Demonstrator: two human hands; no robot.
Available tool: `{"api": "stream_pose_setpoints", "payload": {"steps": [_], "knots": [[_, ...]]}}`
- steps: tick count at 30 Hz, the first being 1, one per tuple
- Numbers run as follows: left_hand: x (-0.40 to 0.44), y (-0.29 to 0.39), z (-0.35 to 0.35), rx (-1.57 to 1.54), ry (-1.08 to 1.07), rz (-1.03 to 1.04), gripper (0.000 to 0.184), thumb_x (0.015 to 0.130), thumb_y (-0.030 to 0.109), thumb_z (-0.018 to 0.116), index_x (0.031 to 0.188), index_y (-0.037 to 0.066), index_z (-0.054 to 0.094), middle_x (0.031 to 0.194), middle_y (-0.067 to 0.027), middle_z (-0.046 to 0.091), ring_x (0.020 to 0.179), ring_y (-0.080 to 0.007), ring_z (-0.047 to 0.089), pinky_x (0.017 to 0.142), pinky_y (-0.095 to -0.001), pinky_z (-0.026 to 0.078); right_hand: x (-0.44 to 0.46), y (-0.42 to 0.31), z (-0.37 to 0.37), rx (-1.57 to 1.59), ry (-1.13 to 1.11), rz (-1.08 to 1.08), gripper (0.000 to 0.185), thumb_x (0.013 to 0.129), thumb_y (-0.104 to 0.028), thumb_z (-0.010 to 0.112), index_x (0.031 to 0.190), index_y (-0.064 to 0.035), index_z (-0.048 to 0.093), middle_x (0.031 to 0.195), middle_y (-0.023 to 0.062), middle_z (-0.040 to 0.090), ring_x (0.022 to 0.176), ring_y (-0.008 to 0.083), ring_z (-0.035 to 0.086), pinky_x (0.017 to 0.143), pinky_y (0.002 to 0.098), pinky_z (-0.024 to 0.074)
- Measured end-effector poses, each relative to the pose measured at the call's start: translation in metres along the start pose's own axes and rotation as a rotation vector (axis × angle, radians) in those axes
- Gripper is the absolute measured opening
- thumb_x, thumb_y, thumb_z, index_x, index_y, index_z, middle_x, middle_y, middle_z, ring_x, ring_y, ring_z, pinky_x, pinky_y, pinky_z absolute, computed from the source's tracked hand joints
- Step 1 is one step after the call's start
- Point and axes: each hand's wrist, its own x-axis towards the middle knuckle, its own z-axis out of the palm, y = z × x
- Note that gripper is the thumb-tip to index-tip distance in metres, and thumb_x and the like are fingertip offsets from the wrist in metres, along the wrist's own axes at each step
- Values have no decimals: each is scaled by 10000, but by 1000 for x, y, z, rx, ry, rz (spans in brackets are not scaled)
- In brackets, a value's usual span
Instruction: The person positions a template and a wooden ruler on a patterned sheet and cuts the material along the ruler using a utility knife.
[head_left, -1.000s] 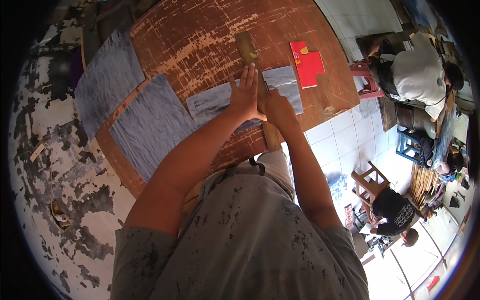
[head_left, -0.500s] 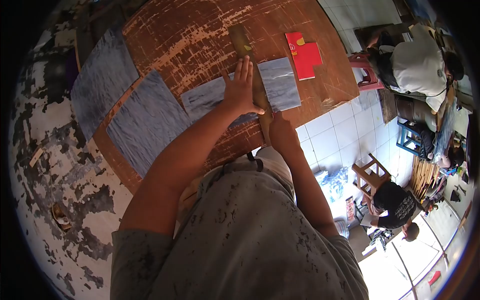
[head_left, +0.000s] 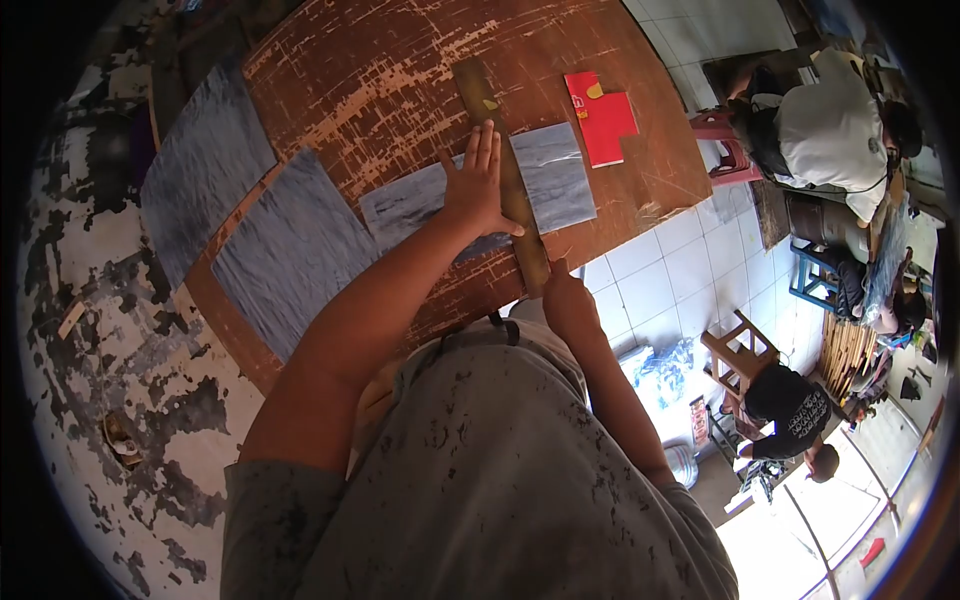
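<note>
My left hand (head_left: 474, 195) lies flat with fingers spread, pressing on a long straight strip (head_left: 512, 185) and on the grey streaked sheet (head_left: 556, 175) beneath it. The strip crosses the sheet, which shows on both sides of it. My right hand (head_left: 569, 305) is closed beside the strip's near end, at the table's front edge; what it grips is too small to make out. A red cut piece (head_left: 605, 118) with yellow marks lies right of the sheet.
Two larger grey sheets (head_left: 295, 250) lie on the left of the scratched brown table (head_left: 370, 60). A peeling wall (head_left: 130, 400) stands at the left. At the right are a wooden stool (head_left: 738, 352), a blue stool (head_left: 812, 278) and several people (head_left: 828, 125).
My right hand has slid along the strip toward my body, off the grey sheet to the table's edge. My left hand stays pressed on the strip. The view has shifted slightly.
</note>
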Motion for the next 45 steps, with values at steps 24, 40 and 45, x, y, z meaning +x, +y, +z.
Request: {"api": "stream_pose_setpoints", "payload": {"steps": [24,40,45], "knots": [[0,-1,8,-60,48,40,1684,520,839,870,1681,-92,81,1777,-271,-54,1662,-392,-8,1167,-811,208,128,-95,-73,109,64,-76,596,914,-186,695,1347,152,465,1210,375,686,1158,493,705,993,525,587],[-1,0,3,-1,-1,11,1679,550,882,832,1695,-57,40,1788,-220,-103,1668,-350,-20,1194,-796,207,27,-38,-35,37,-8,-58,387,1035,-170,566,1328,59,460,1041,354,729,1055,502,726,896,573,599],[-2,2,2,-8,3,3,1687,544,880,836,1695,-55,32,1791,-212,-101,1668,-347,-16,1200,-799,200,11,-14,-10,96,41,-18,277,1045,-136,457,1242,50,509,942,388,709,946,555,712,829,628,565]]}}
